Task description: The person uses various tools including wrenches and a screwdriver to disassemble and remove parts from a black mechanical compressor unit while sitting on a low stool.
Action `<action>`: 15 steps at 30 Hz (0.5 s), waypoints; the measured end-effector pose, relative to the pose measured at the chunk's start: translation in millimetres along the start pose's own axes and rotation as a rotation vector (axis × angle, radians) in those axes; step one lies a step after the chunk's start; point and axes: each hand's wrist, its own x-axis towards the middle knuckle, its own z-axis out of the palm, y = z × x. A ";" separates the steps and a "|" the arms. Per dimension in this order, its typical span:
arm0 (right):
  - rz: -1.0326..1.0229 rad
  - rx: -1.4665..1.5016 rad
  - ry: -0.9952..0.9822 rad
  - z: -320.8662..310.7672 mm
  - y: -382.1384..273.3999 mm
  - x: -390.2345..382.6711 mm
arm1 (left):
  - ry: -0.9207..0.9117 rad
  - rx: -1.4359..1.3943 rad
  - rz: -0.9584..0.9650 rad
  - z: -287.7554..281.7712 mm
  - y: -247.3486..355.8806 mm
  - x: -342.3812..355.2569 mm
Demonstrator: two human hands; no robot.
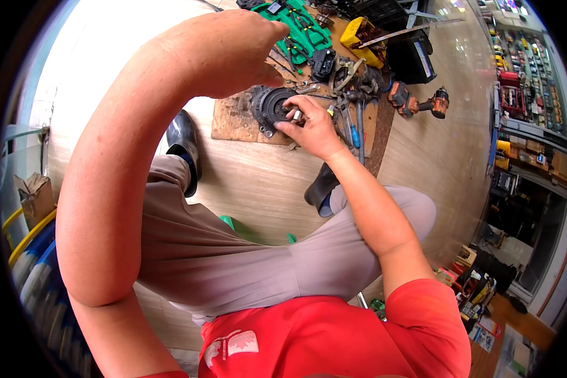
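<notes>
My right hand is closed in a pinch on a small silvery metal cylinder. It is held at the right side of a round black machine part with a ringed face, lying on a stained wooden board. My left hand reaches across above the board, beyond the round part. Its thumb and fingers are apart, and nothing shows between them. Just past its fingertips lies a green moulded tool case, with a black block-shaped part beside it.
Hand tools crowd the board's right side, among them a hammer and a blue-handled screwdriver. A yellow container stands behind, next to a black box. Two cordless power tools lie right on the floor. My boots flank the board.
</notes>
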 end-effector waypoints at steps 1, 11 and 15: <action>-0.035 0.001 0.006 0.8 2.2 -0.5 | 0.004 -0.001 0.001 0.4 0.1 0.0; 0.339 0.768 -0.132 -18.3 33.8 3.2 | -0.138 0.064 -0.036 0.0 1.1 12.4; 0.290 0.616 0.043 -3.4 24.8 5.9 | -0.158 0.050 -0.042 -1.3 2.1 12.2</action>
